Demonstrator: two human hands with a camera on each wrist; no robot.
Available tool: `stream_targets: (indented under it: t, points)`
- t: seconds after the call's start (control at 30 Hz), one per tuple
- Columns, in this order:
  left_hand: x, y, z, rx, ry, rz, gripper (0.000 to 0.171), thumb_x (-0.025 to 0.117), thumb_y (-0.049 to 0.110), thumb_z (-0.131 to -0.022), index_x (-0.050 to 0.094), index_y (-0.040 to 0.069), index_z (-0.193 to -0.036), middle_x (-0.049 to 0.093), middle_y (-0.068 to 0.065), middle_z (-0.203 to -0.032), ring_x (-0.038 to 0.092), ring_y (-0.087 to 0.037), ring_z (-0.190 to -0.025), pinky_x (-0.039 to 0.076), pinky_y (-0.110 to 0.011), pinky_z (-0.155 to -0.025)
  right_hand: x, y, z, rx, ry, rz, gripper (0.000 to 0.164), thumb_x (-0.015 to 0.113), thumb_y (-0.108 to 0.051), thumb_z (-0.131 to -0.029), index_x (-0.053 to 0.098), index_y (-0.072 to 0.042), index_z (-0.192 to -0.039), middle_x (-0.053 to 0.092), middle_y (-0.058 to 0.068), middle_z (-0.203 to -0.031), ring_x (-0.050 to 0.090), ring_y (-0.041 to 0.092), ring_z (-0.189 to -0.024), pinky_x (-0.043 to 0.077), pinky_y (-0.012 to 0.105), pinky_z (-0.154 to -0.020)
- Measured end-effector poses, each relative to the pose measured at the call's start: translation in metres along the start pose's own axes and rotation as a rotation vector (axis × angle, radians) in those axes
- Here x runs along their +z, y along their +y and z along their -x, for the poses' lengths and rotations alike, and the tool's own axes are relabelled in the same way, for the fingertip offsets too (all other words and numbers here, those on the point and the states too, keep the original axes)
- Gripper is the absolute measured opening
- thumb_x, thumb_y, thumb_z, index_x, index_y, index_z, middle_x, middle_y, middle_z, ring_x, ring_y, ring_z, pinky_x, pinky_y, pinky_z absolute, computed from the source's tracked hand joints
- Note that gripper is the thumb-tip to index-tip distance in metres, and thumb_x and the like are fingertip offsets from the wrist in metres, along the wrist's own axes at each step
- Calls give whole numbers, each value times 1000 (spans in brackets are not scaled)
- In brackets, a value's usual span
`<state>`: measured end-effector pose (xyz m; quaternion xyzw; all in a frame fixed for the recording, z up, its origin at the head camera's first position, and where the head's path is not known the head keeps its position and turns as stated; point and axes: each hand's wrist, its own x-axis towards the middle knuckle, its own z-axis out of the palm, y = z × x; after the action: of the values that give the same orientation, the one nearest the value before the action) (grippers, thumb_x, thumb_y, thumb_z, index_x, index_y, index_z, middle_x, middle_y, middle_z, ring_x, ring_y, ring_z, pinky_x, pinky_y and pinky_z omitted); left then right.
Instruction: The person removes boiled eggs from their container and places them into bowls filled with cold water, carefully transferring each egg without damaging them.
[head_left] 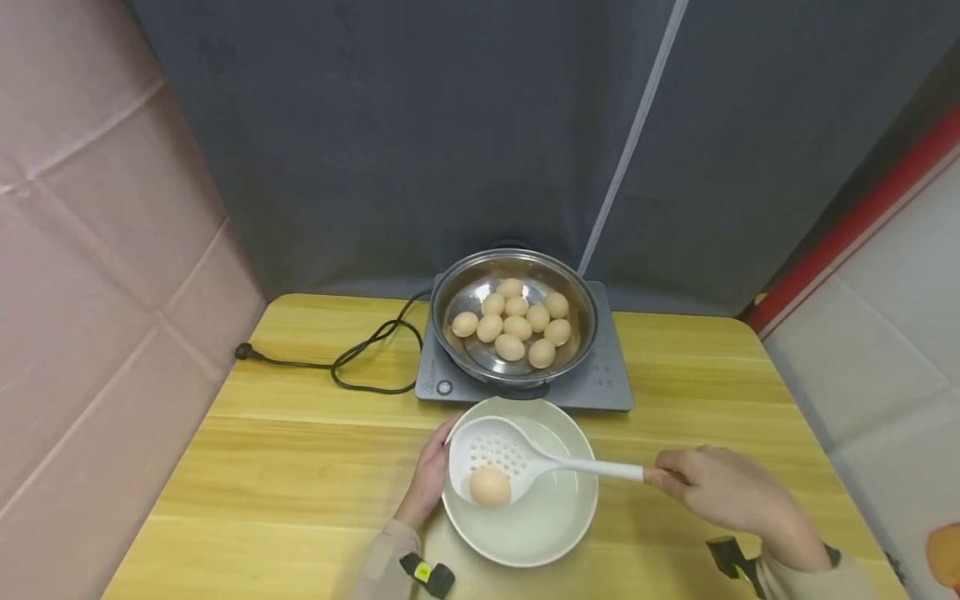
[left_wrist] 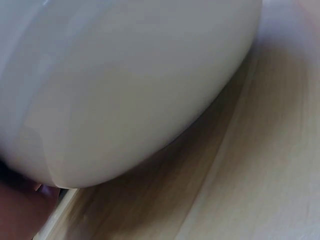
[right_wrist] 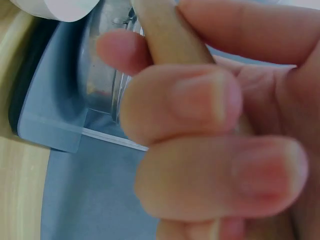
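My right hand [head_left: 723, 492] grips the handle of a white slotted ladle [head_left: 525, 458], with fingers curled round its wood-coloured end [right_wrist: 170, 35]. One brown egg [head_left: 490, 486] lies in the ladle's perforated head, which is over the left part of a pale bowl [head_left: 517, 546]. At the bowl's left side my left hand [head_left: 429, 475] holds it near the rim, some fingers hidden by the wall. The bowl's smooth outside [left_wrist: 130, 95] fills much of the left wrist view. Behind the bowl, a steel pot [head_left: 588, 333] contains several brown eggs [head_left: 517, 327].
The pot stands on a flat grey induction cooker [head_left: 611, 375], right behind the bowl. A black power cord [head_left: 367, 342] loops leftward over the wooden table [head_left: 285, 467]. A dark grey curtain-like panel [head_left: 420, 150] rises at the table's back edge.
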<state>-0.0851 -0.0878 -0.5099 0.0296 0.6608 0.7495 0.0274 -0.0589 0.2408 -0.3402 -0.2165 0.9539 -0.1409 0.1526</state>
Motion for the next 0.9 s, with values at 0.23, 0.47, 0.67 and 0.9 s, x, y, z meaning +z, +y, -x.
stream_targets:
  t: [0.23,0.47,0.67,0.9]
  points:
    - [0,-1,1,-7,-20,18,42,33,9,-96,32,-6,-136,33,-21,-141,28,-35,-131,26,-41,-109,3,1,-2,6,-10,21,29,46,-45,-91,45,-29,-67,29,-16,-54,22,0,-45,23,16,-39]
    - [-2,-1,1,23,-39,7,42,31,7,-96,30,-9,-135,31,-24,-141,26,-37,-131,24,-39,-109,3,2,-3,-8,11,42,29,46,-43,-92,45,-27,-67,28,-17,-53,22,-1,-44,22,16,-39]
    - [-3,-2,1,33,-47,27,42,30,6,-97,29,-9,-136,28,-26,-142,24,-37,-132,19,-39,-110,3,2,-4,-14,36,97,28,48,-42,-91,44,-29,-66,26,-18,-53,21,-1,-45,21,16,-39]
    - [-3,-2,1,38,-47,6,42,30,8,-97,29,-10,-135,28,-26,-142,26,-37,-131,24,-34,-109,2,1,-4,3,52,109,25,47,-45,-91,45,-33,-69,28,-18,-53,23,-1,-45,22,17,-39]
